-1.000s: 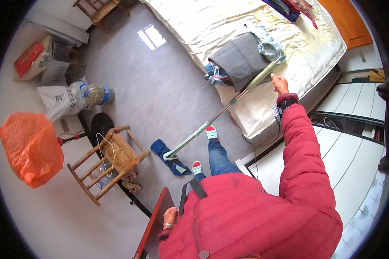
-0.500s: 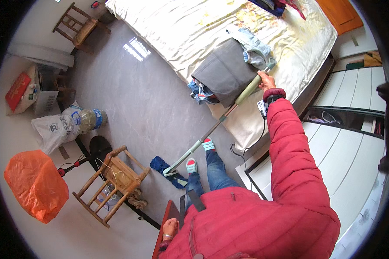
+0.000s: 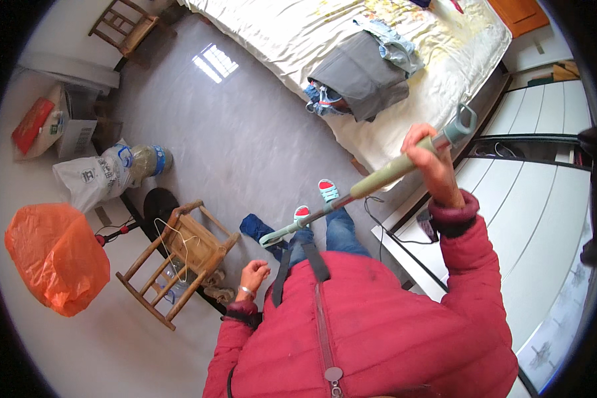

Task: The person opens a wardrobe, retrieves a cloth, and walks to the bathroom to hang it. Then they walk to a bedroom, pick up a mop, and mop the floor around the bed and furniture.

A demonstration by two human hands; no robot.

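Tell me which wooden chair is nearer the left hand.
The near chair, between the orange bag and the left hand; the far chair stands well beyond it, at the picture's upper left.

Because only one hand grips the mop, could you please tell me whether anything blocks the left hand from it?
Nothing visible stands between the left hand and the mop, whose handle the right hand grips.

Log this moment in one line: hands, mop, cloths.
Right hand: grips mop | Left hand: fingers curled, nothing visible held | Blue cloth: at mop's lower end | Gray cloth: on bed
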